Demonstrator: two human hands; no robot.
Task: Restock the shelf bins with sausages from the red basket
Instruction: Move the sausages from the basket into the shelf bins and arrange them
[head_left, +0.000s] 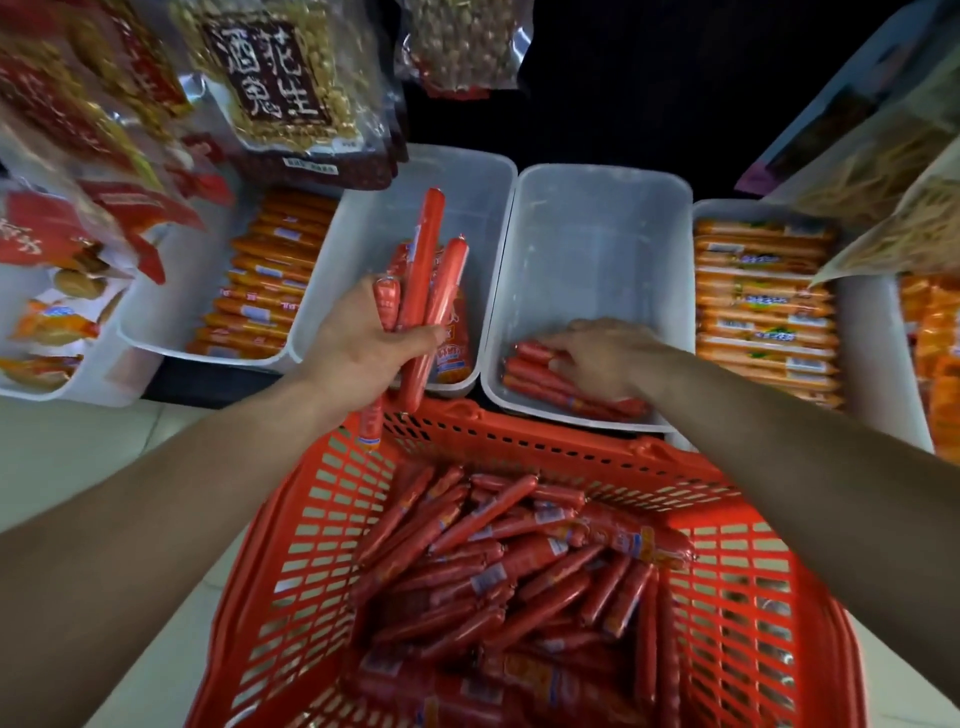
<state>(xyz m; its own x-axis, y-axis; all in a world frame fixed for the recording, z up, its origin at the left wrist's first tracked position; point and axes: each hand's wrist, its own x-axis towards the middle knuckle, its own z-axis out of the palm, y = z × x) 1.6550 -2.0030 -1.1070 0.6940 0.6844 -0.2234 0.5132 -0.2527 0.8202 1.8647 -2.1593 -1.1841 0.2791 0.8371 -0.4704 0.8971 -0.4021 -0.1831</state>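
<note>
The red basket (737, 561) sits low in front of me, holding a heap of loose red sausages (498, 566). My left hand (363, 343) grips a bundle of red sausages (431, 280) that stick up over the middle-left clear bin (358, 228); a thicker orange-labelled sausage (454, 348) lies in that bin. My right hand (608, 358) rests palm down on a row of red sausages (540, 379) lying in the near end of the middle-right clear bin (597, 234). Whether its fingers grip any of them is hidden.
A bin of orange sausage sticks (265, 280) stands to the left, and another bin of orange packs (763, 306) to the right. Hanging peanut bags (280, 83) and snack packs (78, 156) overhang the bins at upper left; noodle-like bags (883, 156) hang at upper right.
</note>
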